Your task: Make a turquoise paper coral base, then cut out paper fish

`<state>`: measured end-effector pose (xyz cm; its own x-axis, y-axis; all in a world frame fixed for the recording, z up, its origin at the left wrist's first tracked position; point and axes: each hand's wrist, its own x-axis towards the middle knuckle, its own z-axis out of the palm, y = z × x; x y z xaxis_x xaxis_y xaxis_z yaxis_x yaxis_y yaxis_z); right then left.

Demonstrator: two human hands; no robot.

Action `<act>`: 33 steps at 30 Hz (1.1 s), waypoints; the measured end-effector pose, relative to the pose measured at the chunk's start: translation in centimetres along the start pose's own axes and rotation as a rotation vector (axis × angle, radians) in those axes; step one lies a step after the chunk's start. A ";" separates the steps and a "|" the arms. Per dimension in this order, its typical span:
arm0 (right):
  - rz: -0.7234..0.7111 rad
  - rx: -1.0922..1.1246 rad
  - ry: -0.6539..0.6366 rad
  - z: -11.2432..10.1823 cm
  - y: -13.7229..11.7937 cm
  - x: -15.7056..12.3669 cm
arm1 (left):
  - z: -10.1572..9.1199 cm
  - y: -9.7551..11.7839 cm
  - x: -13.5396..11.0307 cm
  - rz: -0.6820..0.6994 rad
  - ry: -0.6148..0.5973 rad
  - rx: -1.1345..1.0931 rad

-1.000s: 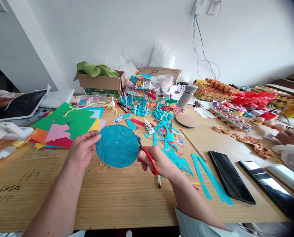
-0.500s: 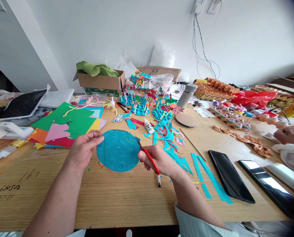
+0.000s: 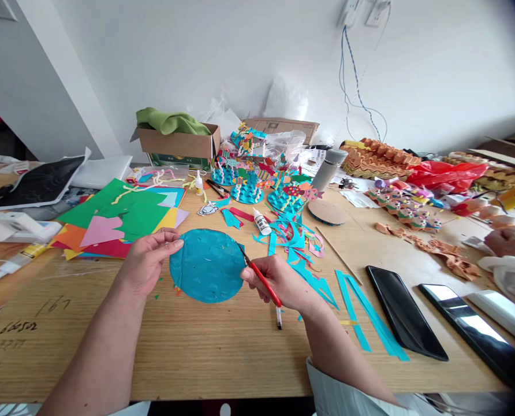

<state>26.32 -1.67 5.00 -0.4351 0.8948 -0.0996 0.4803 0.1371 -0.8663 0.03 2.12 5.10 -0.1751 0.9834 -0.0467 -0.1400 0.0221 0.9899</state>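
Note:
A round teal disc with small holes lies nearly flat over the wooden table. My left hand pinches its left edge with thumb and fingers. My right hand is closed around red-handled scissors, whose closed tips touch the disc's right edge. A pen lies on the table just under my right wrist.
Coloured paper sheets lie at the left, teal paper strips and scraps at the right. Glue bottle, finished paper crafts, a cardboard box, two phones and another person's hand are around.
The disc has dropped from a raised tilt to lie almost flat on the table. Both hands kept their hold and moved only slightly.

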 end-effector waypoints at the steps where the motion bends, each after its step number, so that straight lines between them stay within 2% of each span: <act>1: 0.008 0.015 -0.003 0.0 0.0 0.0 | 0.0 0.0 0.0 -0.004 0.001 0.002; 9: 0.057 0.142 -0.040 0.1 -0.2 -0.2 | -0.1 0.1 0.0 0.018 -0.007 -0.002; 18: 0.015 0.150 -0.075 0.1 0.0 -0.3 | -0.3 -0.3 0.2 -0.002 -0.041 0.005; 33: 0.083 0.226 -0.065 0.1 -0.6 -0.3 | -0.4 -0.5 0.3 0.031 -0.016 0.007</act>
<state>26.13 -2.10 5.49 -0.4528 0.8689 -0.2001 0.3373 -0.0407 -0.9405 -0.39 2.37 4.58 -0.1633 0.9865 -0.0142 -0.1281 -0.0069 0.9917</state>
